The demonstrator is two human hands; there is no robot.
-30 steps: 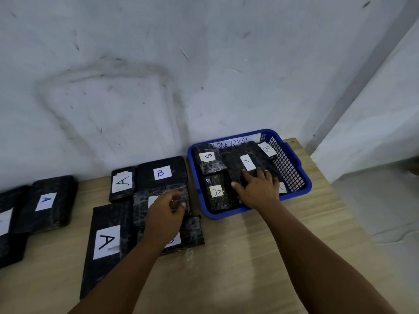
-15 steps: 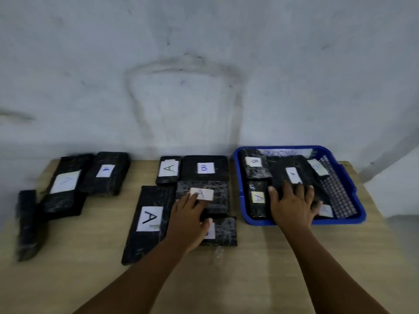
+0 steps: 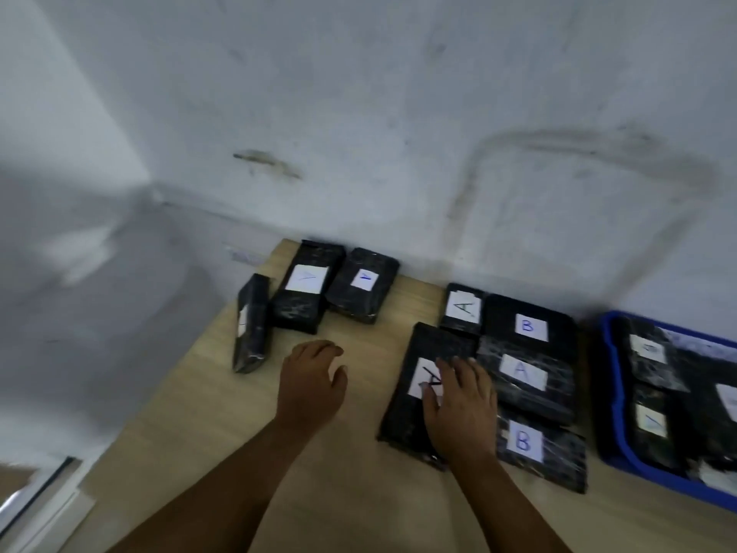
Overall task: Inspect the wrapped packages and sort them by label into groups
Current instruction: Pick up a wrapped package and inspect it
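Right hand (image 3: pixel 458 409) rests on long A package (image 3: pixel 414 417), lengthwise toward wall.

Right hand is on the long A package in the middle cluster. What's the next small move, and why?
Probably grip the long A package under the right hand and slide it left toward the far-left packages. It lies in a cluster mixing A and B labels. The left hand hovers over bare table there.
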